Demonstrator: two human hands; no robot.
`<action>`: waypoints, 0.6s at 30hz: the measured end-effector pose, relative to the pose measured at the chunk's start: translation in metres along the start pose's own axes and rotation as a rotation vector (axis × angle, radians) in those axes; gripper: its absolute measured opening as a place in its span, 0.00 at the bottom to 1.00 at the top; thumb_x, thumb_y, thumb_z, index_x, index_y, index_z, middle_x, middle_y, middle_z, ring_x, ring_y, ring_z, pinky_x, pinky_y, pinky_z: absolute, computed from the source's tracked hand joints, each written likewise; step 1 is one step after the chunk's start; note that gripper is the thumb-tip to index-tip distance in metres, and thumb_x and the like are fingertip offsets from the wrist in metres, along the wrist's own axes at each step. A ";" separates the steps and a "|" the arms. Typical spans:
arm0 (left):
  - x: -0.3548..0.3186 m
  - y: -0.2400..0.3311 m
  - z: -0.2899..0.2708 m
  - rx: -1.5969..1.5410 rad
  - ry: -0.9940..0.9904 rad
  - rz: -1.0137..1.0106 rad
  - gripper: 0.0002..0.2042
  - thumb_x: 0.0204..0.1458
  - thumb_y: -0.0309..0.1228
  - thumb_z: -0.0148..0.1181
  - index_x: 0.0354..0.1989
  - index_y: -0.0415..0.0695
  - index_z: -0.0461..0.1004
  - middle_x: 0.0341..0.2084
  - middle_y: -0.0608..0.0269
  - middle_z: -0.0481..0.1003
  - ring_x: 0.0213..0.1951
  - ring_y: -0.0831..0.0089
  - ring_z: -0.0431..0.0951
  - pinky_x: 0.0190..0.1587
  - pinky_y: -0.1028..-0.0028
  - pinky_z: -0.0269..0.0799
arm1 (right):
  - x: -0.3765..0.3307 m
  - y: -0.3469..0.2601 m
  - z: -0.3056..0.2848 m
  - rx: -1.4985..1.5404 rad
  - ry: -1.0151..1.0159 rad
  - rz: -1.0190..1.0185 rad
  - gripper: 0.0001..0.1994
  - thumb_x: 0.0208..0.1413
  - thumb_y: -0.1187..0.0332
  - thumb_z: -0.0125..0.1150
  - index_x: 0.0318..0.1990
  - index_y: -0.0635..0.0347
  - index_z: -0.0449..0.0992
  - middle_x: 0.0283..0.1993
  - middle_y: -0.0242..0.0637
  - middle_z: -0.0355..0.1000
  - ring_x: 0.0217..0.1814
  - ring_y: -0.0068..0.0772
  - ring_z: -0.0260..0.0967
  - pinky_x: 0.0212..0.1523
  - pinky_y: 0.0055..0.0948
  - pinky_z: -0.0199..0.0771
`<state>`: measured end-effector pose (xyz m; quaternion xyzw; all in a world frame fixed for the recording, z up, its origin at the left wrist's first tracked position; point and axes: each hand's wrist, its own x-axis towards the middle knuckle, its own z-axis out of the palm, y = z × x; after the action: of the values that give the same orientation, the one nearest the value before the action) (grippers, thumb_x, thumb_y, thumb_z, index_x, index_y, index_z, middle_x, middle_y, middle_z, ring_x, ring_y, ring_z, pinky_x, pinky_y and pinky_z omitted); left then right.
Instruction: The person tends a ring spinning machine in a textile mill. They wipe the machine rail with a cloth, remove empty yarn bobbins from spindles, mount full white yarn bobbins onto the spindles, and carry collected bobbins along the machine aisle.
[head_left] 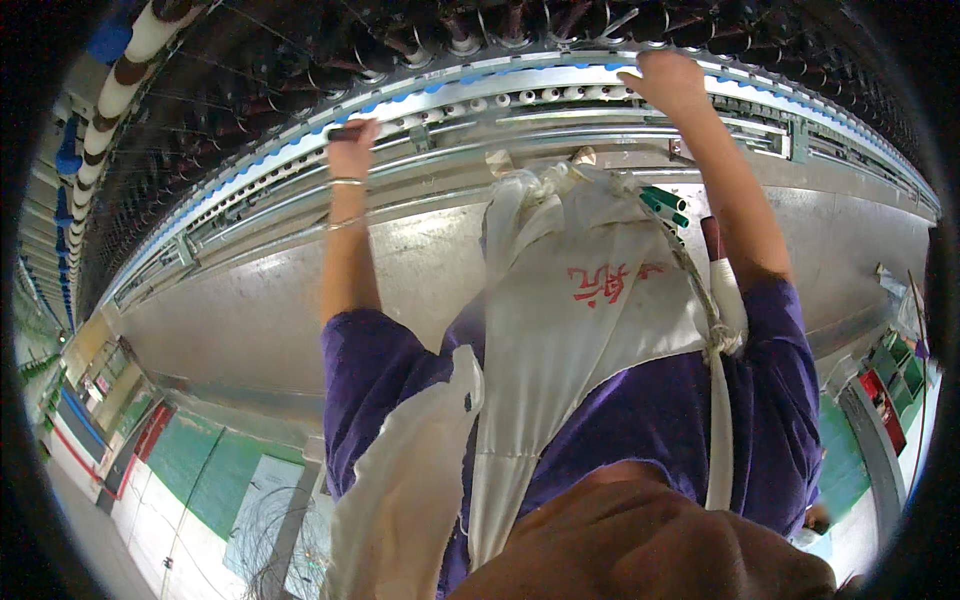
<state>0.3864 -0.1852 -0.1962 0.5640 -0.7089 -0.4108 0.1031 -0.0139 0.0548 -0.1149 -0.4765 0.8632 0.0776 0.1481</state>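
Observation:
My left hand is raised in front of a long spinning machine. Its fingers are closed round a dark brown rod-like piece, slightly blurred. Farther right, my right hand reaches to the machine's upper rail, thumb spread away from the bent fingers. Some of its fingertips are hidden against the dark row of spindles; I see nothing held in it. A white apron with red marks hangs at my front. Green tubes and a brown-ended bobbin of white yarn stick out beside it.
Small white rollers and metal bars run along the machine's front, above a broad metal panel. Large white-and-brown yarn bobbins line the far left. At the right stand green and red crates. The floor has green areas.

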 end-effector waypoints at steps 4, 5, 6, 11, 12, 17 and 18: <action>-0.052 0.115 0.098 -0.346 -0.285 0.848 0.12 0.46 0.24 0.69 0.41 0.45 0.79 0.41 0.59 0.79 0.42 0.69 0.79 0.46 0.73 0.76 | -0.039 0.030 -0.090 0.746 0.122 0.195 0.19 0.56 0.49 0.59 0.38 0.56 0.81 0.29 0.36 0.76 0.33 0.28 0.74 0.36 0.27 0.69; -0.060 0.149 0.121 -0.312 -0.261 0.989 0.13 0.46 0.25 0.70 0.42 0.44 0.79 0.43 0.57 0.78 0.42 0.67 0.79 0.45 0.72 0.76 | -0.045 0.031 -0.109 0.907 0.414 0.130 0.21 0.62 0.48 0.49 0.25 0.55 0.72 0.20 0.32 0.64 0.23 0.24 0.61 0.25 0.25 0.56; -0.067 0.182 0.141 -0.340 -0.188 1.089 0.15 0.44 0.24 0.70 0.42 0.44 0.78 0.43 0.56 0.78 0.42 0.63 0.80 0.44 0.71 0.76 | -0.052 0.030 -0.126 1.022 0.703 0.144 0.31 0.68 0.48 0.38 0.12 0.53 0.62 0.10 0.29 0.53 0.13 0.20 0.47 0.14 0.22 0.43; -0.057 0.306 0.181 0.005 -0.100 0.966 0.14 0.50 0.36 0.66 0.39 0.43 0.72 0.30 0.54 0.77 0.31 0.57 0.79 0.33 0.63 0.74 | -0.071 0.023 -0.189 1.732 0.775 0.003 0.38 0.66 0.39 0.34 0.09 0.57 0.64 0.08 0.33 0.55 0.09 0.24 0.46 0.12 0.27 0.42; -0.056 0.320 0.184 0.227 -0.071 0.892 0.17 0.53 0.43 0.63 0.40 0.43 0.68 0.21 0.58 0.76 0.26 0.60 0.78 0.28 0.63 0.73 | -0.073 0.022 -0.195 1.828 0.774 0.000 0.38 0.66 0.39 0.33 0.09 0.58 0.64 0.08 0.34 0.55 0.09 0.24 0.46 0.12 0.27 0.42; -0.058 0.342 0.187 -0.262 0.011 0.587 0.22 0.55 0.41 0.60 0.52 0.40 0.64 0.33 0.49 0.78 0.36 0.51 0.79 0.39 0.57 0.74 | -0.079 0.010 -0.217 1.771 0.582 -0.270 0.37 0.68 0.44 0.33 0.22 0.66 0.79 0.08 0.30 0.57 0.08 0.21 0.45 0.12 0.26 0.43; -0.056 0.343 0.186 -0.283 -0.026 0.490 0.23 0.55 0.41 0.60 0.53 0.39 0.63 0.35 0.47 0.77 0.37 0.50 0.78 0.39 0.57 0.74 | -0.078 0.004 -0.220 1.725 0.619 -0.303 0.37 0.68 0.44 0.33 0.22 0.66 0.79 0.08 0.30 0.57 0.08 0.21 0.44 0.12 0.26 0.42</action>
<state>0.0466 -0.0398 -0.0580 0.3503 -0.7611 -0.4757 0.2678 -0.0186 0.0588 0.1189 -0.3087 0.5518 -0.7420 0.2227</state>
